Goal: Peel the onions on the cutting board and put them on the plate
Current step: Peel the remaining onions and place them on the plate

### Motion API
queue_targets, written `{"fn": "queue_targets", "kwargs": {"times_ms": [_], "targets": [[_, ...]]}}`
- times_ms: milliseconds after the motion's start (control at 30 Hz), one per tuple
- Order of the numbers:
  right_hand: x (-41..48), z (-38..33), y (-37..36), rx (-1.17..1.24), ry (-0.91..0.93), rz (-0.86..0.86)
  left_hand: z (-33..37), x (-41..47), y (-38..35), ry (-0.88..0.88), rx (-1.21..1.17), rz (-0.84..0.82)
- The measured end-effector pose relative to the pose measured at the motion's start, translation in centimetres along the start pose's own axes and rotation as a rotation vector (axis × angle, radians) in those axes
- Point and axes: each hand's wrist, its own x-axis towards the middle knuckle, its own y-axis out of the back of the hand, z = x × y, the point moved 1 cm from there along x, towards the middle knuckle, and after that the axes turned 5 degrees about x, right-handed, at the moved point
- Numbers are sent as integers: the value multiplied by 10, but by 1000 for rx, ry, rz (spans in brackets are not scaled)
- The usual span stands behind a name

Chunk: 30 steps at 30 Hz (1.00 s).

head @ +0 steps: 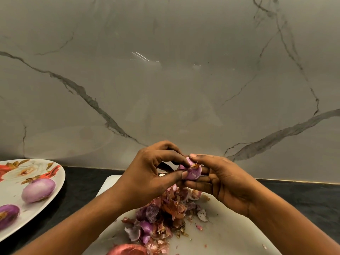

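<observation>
Pretty dim overall, with a warm, muddy grey-brown cast. The marble backsplash point(165, 85) catches a few thin white streaks of glare near its middle and faint hazy reflections lower down. There's a soft shadow on the dark counter point(82, 184) under the plate point(11, 192) rim. Wide-angle bend is obvious: the counter's back edge bows and the plate stretches at the left. The left hand point(147, 173), right hand point(224, 181) and onion point(193, 174) look sharpest; the unpeeled onion point(127, 250) at the bottom edge is smeary
</observation>
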Motion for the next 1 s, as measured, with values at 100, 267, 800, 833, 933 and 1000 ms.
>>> {"fn": "queue_targets", "kwargs": {"times_ms": [100, 267, 800, 833, 933, 1000], "targets": [[0, 0, 0, -25, -6, -1, -1, 0, 1, 0, -9, -29], [1, 0, 1, -79, 8, -6, 0, 0, -1, 26, -59, -47], [1, 5, 1, -69, -36, -1, 4, -1, -4, -55, 48, -111], [1, 4, 1, -49, -42, 7, 4, -1, -4, -68, 56, -107], [0, 1, 1, -8, -46, 25, 4, 0, -5, -78, 29, -73], [-1, -1, 1, 17, -53, 25, 4, 1, -3, -50, -33, -44]]}}
